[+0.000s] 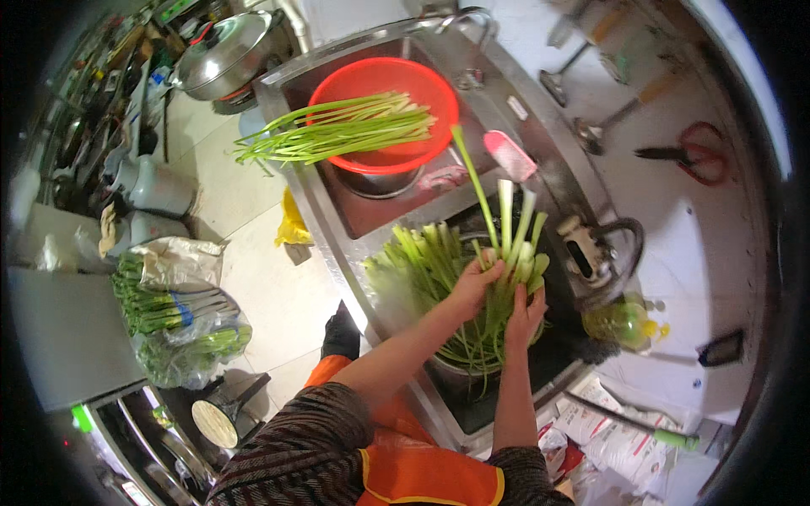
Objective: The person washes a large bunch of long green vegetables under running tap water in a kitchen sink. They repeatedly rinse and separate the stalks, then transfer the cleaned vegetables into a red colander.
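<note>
Over the nearer basin of a steel double sink, my left hand (pixel 476 284) and my right hand (pixel 525 310) both grip a bunch of leafy green stalks (pixel 506 221), its pale cut ends pointing up. More of the same greens (pixel 411 272) lie below and to the left, heaped in a round metal vessel that they largely hide. Across the farther basin sits a red plastic basin (pixel 386 161), with long thin green stalks (pixel 354 129) resting in it and hanging over its left rim.
A pink-and-white brush or scrubber (pixel 510 155) lies by the sink divider. The faucet (pixel 585 253) stands at the right rim, near a bottle of yellow-green liquid (pixel 617 322). Bagged vegetables (pixel 190 322) and a stool (pixel 215 424) are on the left. A lidded metal pot (pixel 224 54) stands at the back.
</note>
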`<state>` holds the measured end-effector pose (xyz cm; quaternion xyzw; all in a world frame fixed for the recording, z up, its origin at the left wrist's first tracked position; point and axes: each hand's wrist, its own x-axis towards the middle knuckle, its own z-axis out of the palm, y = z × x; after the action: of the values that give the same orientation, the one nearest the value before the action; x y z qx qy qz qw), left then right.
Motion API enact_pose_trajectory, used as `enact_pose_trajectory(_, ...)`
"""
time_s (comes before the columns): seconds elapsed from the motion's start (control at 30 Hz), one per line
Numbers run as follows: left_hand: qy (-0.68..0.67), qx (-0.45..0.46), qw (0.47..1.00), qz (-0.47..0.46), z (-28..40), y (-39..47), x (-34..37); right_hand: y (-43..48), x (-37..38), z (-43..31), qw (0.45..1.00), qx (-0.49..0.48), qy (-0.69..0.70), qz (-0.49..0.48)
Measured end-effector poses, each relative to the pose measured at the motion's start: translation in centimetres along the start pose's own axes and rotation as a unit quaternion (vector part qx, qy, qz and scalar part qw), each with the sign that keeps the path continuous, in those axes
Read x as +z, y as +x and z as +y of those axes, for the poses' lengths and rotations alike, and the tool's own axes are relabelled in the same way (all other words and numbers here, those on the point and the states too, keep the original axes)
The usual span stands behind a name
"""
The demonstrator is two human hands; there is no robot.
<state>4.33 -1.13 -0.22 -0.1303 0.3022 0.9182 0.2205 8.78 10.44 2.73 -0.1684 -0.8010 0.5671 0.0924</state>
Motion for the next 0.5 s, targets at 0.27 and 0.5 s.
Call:
enact_pose_trajectory(0.27, 0.12, 0.04, 0.992, 0.004, 0.6, -3.9, 2.4, 0.8, -2.2, -8.2, 0.997, -0.032, 0.052, -0.039)
enact_pose_trajectory(0.5, 0.066, 0.053, 0.996, -0.012, 0.7, -4.9, 3.5, 2.1, -2.3, -8.9, 0.989, -0.061, 0.065, -0.116)
